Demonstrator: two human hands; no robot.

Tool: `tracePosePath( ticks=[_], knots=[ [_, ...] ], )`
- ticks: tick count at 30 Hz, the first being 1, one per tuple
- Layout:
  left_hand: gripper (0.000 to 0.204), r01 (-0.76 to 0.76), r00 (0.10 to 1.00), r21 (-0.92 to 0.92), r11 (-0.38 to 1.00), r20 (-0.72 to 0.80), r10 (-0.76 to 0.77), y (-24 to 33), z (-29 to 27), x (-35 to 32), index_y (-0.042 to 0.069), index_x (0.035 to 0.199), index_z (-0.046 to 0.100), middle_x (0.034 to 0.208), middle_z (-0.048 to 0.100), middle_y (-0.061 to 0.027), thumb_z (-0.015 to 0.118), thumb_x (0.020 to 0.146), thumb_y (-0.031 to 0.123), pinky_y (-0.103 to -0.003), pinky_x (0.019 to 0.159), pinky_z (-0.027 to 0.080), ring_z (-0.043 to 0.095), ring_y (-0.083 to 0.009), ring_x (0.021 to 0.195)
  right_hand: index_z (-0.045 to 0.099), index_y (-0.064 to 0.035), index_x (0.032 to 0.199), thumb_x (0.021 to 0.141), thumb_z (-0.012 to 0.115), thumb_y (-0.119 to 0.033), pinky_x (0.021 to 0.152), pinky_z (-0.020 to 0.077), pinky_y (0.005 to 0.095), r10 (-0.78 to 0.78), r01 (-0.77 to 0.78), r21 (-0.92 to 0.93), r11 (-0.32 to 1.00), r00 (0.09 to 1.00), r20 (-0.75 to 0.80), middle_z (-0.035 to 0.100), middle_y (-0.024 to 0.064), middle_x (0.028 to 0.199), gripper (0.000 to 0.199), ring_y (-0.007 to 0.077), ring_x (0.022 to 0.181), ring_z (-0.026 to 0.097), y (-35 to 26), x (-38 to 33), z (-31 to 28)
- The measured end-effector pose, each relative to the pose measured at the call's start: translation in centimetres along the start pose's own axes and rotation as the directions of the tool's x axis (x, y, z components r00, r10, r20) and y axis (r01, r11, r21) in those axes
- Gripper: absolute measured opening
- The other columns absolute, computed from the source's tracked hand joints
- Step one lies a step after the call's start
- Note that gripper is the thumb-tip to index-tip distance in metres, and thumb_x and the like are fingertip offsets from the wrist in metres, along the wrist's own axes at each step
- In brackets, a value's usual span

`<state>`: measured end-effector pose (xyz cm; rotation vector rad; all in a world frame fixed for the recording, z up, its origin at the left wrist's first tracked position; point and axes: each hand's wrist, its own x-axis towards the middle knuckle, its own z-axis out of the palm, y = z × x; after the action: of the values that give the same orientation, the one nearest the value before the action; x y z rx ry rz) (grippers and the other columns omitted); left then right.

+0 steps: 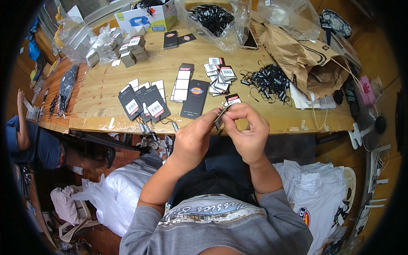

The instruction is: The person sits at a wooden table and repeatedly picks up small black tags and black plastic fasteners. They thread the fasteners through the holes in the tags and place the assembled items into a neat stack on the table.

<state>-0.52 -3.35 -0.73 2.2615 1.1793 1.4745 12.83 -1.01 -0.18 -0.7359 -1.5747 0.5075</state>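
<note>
"What is being held?"
"The left hand (192, 140) and right hand (248, 135) pinch a thin tag (221, 113) between fingertips, over the near edge of the counter (165, 63)."
"And nearby?"
"A dark tag (194, 102) lies beyond the left hand; a black cord heap (270, 83), right."

Lettering on dark card (194, 100), white carton (146, 19), grey shirt (221, 217); barcodes on tags (227, 72).

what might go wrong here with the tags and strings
The tag pinched between the left hand and right hand could slip and fall past the nearby table edge. The pile of black strings looks tangled and might snag. The heap of small tags sits askew and could slide apart.
</note>
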Motion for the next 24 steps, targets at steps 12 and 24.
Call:
tracePosePath(
  ticks=[12, 24],
  knots=[
    [0.017, 0.157, 0.952, -0.395, 0.905, -0.184, -0.246, 0.1, -0.4, 0.7, -0.005, 0.086, 0.056, 0.084, 0.052, -0.0104, 0.051, 0.071, -0.012, -0.02, 0.058, 0.046, 0.053, -0.0118, 0.072, 0.054, -0.0018, 0.069, 0.06, 0.066, 0.003, 0.057, 0.0411, 0.0273, -0.051, 0.05, -0.056, 0.997, 0.999, -0.02, 0.057, 0.0081, 0.07, 0.016, 0.0213, 0.064, 0.054, 0.4, -0.6, -0.1],
    [0.024, -0.065, 0.996, -0.209, 0.976, -0.071, 0.051, 0.1, -1.1, 1.0, -0.003, 0.087, 0.055, 0.087, 0.058, -0.0141, 0.052, 0.065, -0.012, -0.028, 0.065, 0.046, 0.058, -0.0237, 0.075, 0.053, -0.0009, 0.069, 0.06, 0.065, 0.005, 0.058, 0.0414, 0.0267, 0.004, -0.004, -0.006, 1.0, 1.0, -0.023, 0.057, 0.0086, 0.07, 0.016, 0.0206, 0.065, 0.055, 0.0, -0.7, -0.3]
  ],
)
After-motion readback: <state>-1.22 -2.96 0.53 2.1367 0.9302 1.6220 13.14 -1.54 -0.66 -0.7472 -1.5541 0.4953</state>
